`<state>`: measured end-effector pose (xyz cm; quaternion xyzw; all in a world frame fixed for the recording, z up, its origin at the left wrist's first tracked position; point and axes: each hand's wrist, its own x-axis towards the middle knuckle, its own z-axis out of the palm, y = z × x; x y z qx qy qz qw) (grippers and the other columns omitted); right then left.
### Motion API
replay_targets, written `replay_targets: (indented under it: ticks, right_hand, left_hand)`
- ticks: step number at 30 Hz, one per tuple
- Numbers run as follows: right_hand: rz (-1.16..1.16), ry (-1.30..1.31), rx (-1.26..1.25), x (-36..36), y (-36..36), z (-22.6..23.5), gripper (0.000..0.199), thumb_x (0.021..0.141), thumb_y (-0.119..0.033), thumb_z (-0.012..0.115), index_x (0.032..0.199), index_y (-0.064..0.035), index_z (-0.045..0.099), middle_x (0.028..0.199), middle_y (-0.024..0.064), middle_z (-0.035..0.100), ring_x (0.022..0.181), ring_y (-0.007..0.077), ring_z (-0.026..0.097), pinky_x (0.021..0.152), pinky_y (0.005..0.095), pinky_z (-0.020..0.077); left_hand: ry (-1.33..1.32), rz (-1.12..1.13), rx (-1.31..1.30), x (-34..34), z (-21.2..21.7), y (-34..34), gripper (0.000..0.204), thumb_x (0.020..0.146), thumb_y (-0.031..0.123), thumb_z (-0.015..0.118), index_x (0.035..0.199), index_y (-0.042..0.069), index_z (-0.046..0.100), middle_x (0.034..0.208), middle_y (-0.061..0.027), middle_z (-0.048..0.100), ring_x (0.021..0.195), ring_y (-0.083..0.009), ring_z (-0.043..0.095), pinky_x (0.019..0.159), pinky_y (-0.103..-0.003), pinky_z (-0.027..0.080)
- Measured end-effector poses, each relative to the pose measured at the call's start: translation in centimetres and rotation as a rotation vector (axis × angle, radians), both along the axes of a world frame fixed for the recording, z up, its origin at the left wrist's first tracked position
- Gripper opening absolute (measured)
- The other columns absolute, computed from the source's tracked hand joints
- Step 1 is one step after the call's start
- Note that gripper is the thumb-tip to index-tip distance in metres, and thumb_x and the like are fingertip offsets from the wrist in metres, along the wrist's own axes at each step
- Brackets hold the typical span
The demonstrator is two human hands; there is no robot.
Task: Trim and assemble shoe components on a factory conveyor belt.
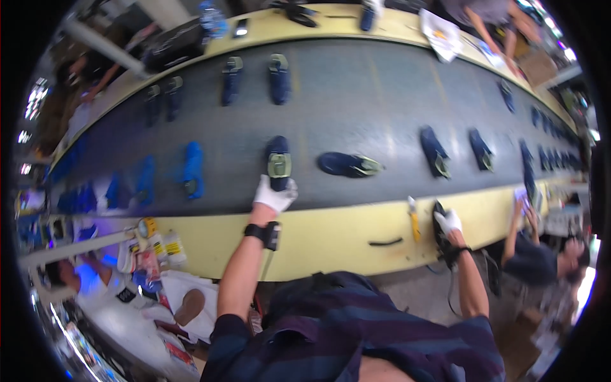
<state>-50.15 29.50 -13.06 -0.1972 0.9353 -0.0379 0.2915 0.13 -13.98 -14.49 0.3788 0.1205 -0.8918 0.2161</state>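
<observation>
My left hand, in a white glove, grips the heel end of a dark navy shoe with a pale green opening, over the near edge of the grey conveyor belt. Another navy shoe lies sideways just right of it. On the near yellow ledge, my right hand, also gloved, is closed on a long black thing; its kind is not clear. Beside that hand lies a yellow-handled tool, and further left a curved black strip.
More navy shoes stand along the belt to the right, and bright blue ones to the left. A tape roll sits at the ledge's left end. Co-workers are at the far side and at the right, one with hands near the belt.
</observation>
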Motion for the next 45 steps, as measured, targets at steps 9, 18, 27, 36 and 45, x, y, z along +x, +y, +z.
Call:
replay_targets:
  ticks: [9,18,27,36,45]
  right_hand:
    - [0.527,0.075,-0.426,6.4,-16.6,0.5,0.065,0.077,-0.011,0.083,0.134,0.0003,0.055,0.127,0.0204,0.062,0.116,0.0356,0.062,0.101,0.041,0.0511]
    - [0.833,0.01,-0.261,14.7,-32.1,-6.0,0.09,0.061,-0.024,0.092,0.138,-0.0016,0.051,0.127,0.0225,0.062,0.122,0.041,0.058,0.104,0.0481,0.0488]
    - [-0.023,-0.63,-0.627,19.0,-26.5,-7.0,0.053,0.069,-0.014,0.09,0.11,0.004,0.061,0.093,0.0076,0.069,0.076,0.018,0.064,0.068,0.0338,0.0543]
    - [-0.15,-0.59,-0.403,30.7,-12.6,-3.3,0.039,0.08,-0.019,0.078,0.103,0.0054,0.06,0.08,0.0108,0.067,0.059,0.0163,0.064,0.052,0.0324,0.053]
    - [0.387,-0.112,-0.426,30.1,-14.8,5.9,0.047,0.08,-0.031,0.082,0.113,-0.0029,0.063,0.094,0.0226,0.075,0.087,0.0398,0.074,0.08,0.0453,0.0576]
  left_hand:
    - [0.014,0.299,0.1,5.9,-4.7,2.4,0.116,0.087,0.088,0.047,0.159,0.0,0.024,0.165,-0.0243,0.028,0.151,-0.0461,0.03,0.121,-0.062,0.028]
    - [-0.385,-0.028,-0.08,9.9,-2.0,12.5,0.076,0.105,0.063,0.044,0.158,0.01,0.031,0.147,-0.0193,0.055,0.122,-0.0398,0.062,0.09,-0.055,0.054]
    - [-0.366,-0.512,-0.343,6.0,1.9,17.2,0.081,0.102,0.06,0.053,0.159,0.007,0.031,0.15,-0.0216,0.052,0.12,-0.0379,0.063,0.087,-0.05,0.057]
    - [-0.437,-1.475,-1.224,-3.3,8.0,18.8,0.104,0.084,0.055,0.074,0.158,0.0,0.027,0.145,-0.0336,0.051,0.128,-0.0421,0.06,0.105,-0.047,0.05]
    - [-0.952,-1.462,-1.282,-6.0,5.2,21.2,0.073,0.098,0.034,0.056,0.163,0.017,0.027,0.146,-0.0268,0.054,0.124,-0.0448,0.063,0.099,-0.053,0.053]
